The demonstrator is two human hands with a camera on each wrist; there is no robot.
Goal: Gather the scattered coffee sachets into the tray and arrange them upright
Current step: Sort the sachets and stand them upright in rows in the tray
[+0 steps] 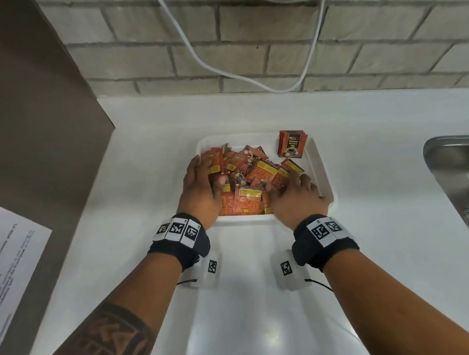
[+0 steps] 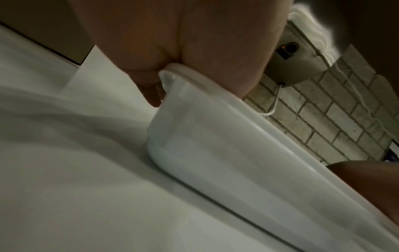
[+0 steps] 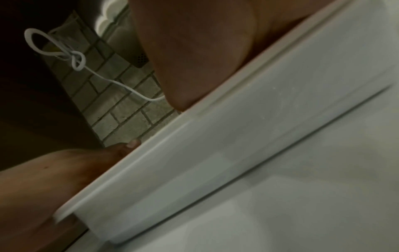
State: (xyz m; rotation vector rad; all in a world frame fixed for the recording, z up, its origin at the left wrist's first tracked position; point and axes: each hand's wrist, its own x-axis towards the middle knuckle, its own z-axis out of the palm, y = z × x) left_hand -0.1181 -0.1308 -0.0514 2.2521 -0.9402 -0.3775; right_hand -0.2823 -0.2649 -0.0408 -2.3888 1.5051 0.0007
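Sorting has begun: both the left hand (image 1: 201, 189) and right hand (image 1: 297, 198) lay relaxed fingers on loose sachets (image 1: 251, 181) heaped inside the tray (image 1: 322, 169), whose far-right corner holds an upright stack (image 1: 291, 143); next comes standing another batch alongside.

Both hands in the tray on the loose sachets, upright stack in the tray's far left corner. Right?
One thing is wrong: the upright stack stands in the far right corner of the tray, as the head view shows. The rest holds: left hand and right hand are in the tray on the loose sachets.
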